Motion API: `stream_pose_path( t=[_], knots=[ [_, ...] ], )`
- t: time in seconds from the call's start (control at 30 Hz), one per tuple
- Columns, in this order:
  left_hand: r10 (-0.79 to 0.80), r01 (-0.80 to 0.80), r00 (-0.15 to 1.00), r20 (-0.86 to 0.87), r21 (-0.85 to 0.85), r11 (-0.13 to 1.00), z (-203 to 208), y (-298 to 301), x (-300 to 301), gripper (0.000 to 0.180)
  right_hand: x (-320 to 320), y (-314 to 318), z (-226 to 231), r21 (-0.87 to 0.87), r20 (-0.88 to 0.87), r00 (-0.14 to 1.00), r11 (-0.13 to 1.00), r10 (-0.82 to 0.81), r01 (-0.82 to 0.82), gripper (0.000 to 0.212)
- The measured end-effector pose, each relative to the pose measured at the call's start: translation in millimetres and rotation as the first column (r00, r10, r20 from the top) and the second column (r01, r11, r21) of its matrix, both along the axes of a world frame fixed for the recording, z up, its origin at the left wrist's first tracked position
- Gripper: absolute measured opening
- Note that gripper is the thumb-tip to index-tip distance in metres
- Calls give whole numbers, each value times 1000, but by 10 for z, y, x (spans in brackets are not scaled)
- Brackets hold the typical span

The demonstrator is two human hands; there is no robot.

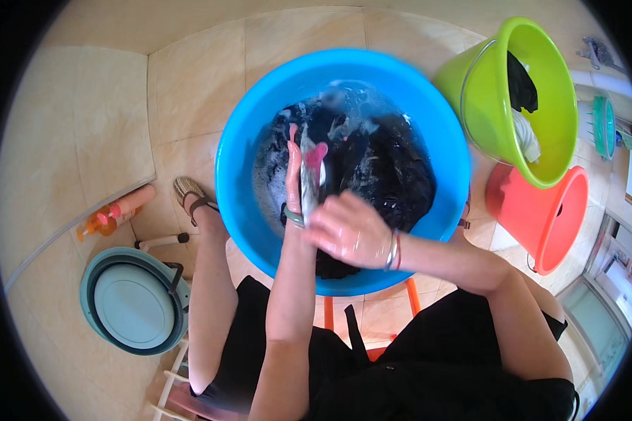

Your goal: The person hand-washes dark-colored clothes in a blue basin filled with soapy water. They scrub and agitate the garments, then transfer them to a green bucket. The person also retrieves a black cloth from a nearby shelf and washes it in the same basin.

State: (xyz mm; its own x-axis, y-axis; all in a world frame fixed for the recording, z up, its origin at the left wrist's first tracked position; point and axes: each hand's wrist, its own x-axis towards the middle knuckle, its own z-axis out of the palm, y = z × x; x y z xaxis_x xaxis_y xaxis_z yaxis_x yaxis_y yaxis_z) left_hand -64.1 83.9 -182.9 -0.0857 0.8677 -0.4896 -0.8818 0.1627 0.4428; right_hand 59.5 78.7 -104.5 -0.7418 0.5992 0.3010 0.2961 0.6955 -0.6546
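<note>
The pink-and-silver strip [311, 170] points away beside the flat, outstretched left hand [294, 175]; the right hand [351, 228], curled, adjoins the strip's near end, grip unclear.

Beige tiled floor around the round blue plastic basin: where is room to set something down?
Bare tiles lie left of the basin, past the brown sandal. Right is crowded by the lime green bucket and coral red bucket; lower left, by the round grey folding tub.
</note>
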Motion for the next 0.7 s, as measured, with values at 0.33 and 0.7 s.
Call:
stream_pose_path(
  t=[0.33,0.7],
  knots=[
    [-58,54,998,1,-371,927,372,-19,99,47,-254,-103,-46,54,-180,977,991,-115,126,22],
    [247,-254,966,-70,-118,960,-277,-376,15,25,-389,258,-424,-119,-202,934,954,-296,276,20]
  ],
)
